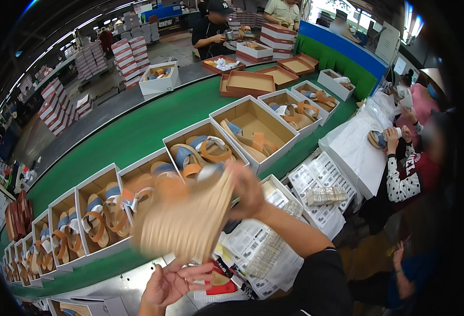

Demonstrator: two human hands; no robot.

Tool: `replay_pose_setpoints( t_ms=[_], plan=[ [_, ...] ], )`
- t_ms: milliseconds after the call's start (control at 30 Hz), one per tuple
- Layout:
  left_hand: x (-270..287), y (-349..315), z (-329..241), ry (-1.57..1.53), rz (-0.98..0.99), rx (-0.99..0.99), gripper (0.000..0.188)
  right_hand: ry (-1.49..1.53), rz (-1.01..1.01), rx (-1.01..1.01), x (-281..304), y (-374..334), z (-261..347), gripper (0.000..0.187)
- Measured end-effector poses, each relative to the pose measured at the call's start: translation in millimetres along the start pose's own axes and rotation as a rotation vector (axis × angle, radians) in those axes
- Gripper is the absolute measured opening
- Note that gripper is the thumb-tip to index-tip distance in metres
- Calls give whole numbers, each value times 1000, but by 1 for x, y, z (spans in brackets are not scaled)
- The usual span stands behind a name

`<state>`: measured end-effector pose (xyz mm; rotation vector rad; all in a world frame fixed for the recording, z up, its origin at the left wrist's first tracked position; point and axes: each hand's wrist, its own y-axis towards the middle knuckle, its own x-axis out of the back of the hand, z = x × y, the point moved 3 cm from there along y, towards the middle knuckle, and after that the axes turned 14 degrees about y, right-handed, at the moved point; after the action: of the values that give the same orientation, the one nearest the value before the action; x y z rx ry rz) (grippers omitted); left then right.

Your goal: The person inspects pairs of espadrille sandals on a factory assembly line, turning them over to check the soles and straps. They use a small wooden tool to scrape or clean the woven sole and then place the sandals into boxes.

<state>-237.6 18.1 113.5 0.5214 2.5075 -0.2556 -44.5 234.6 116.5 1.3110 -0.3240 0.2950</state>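
My right hand point(245, 192) grips a wedge sandal point(187, 218), its ribbed tan sole side toward me and orange strap at the left; motion blurs it. It hangs over the row of open boxes, and I cannot tell whether a second sandal is with it. Below it my left hand point(171, 282) is open, palm up, fingers spread, apart from the sandal. Just beyond the right hand, an open white box point(226, 113) holds one sandal point(250, 139) with blue and orange straps at its left side. The box beside it point(166, 139) holds a pair.
Several open shoe boxes line the green conveyor belt point(103, 158). Brown lids point(250, 82) lie at the far side. Sheets of printed labels point(321, 176) and a bundled stack point(326, 196) sit at right. Co-workers point(213, 31) stand across the belt; another point(411, 163) handles a sandal at right.
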Motion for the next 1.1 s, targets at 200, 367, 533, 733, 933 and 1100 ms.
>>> replay_pose_setpoints(
  t_ms=[200, 367, 533, 733, 933, 1100],
  plan=[
    [66, -59, 85, 1244, -770, 165, 59, -192, -238, -725, 95, 11, -157, 98],
    [90, -115, 152, 1656, -813, 301, 60, 103, -213, -1260, 135, -42, -294, 72],
    [84, -127, 164, 1807, -891, 338, 60, -678, -254, -955, 94, -56, -271, 63],
    [88, -122, 157, 1802, -941, 248, 55, 606, -454, -1817, 63, -110, -218, 65],
    [102, -99, 159, 1665, -1081, 265, 51, 647, -498, -1709, 84, -63, -232, 38],
    [99, -85, 146, 1816, -1068, 344, 55, 639, -422, -1574, 60, 9, -261, 41]
  ],
)
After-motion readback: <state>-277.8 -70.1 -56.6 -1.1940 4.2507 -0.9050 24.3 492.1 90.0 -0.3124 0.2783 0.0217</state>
